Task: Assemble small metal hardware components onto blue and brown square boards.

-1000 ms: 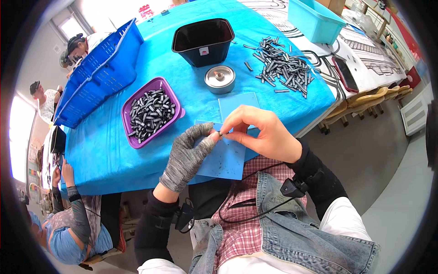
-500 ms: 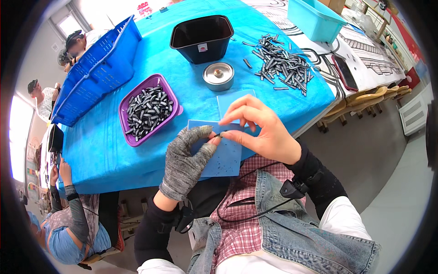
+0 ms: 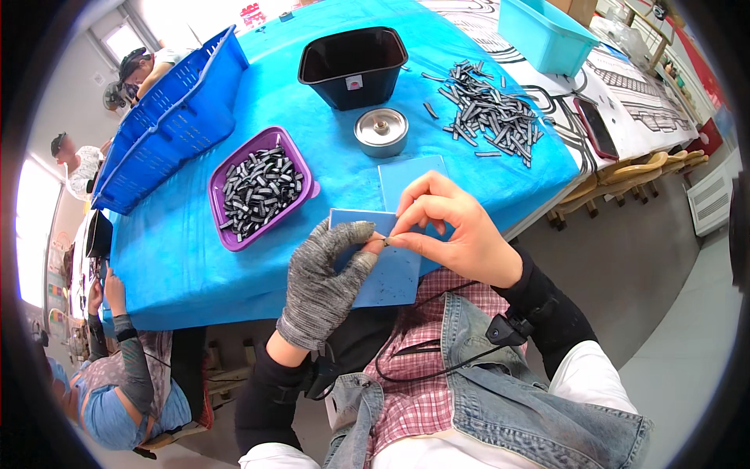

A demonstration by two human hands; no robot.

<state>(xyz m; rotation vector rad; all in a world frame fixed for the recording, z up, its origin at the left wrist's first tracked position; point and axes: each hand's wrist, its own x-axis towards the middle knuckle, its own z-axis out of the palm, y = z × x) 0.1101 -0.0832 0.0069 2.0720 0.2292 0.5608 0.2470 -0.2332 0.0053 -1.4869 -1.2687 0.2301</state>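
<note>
- Between my two hands, at the near edge of the bench (image 3: 180, 258), a small dark metal piece (image 3: 385, 241) is held; it is tiny, and I cannot make out its long axis with certainty, though it seems to run left to right between the fingertips.
- My right hand (image 3: 453, 234), bare, has thumb and forefinger pressed together on that piece from the right side.
- My left hand (image 3: 324, 285), in a grey knitted glove, meets it from the left, thumb and forefinger closed on the same spot, and also backs a flat blue card (image 3: 387, 273) that lies under both hands, tilted over the bench edge.
- Both hands are equally near the piece; it sits at the tips of each grip, just above the card's upper part.
- Beyond, a second blue card (image 3: 406, 173) lies flat on the blue cloth.
- Left of it, a purple tray (image 3: 301, 168), smooth plastic with rounded corners, holds a heap of small ribbed dark-and-pale pieces.
- Farther out stand a round metal tin (image 3: 380, 131), shiny with a knob in the middle, and a black glossy tub (image 3: 351, 66).
- Right of those, a loose pile of grey metal strips (image 3: 492, 113) is scattered.
- A blue slotted basket (image 3: 168, 125) stands at the far left, and a pale blue bin (image 3: 547, 35) at the far right.
</note>
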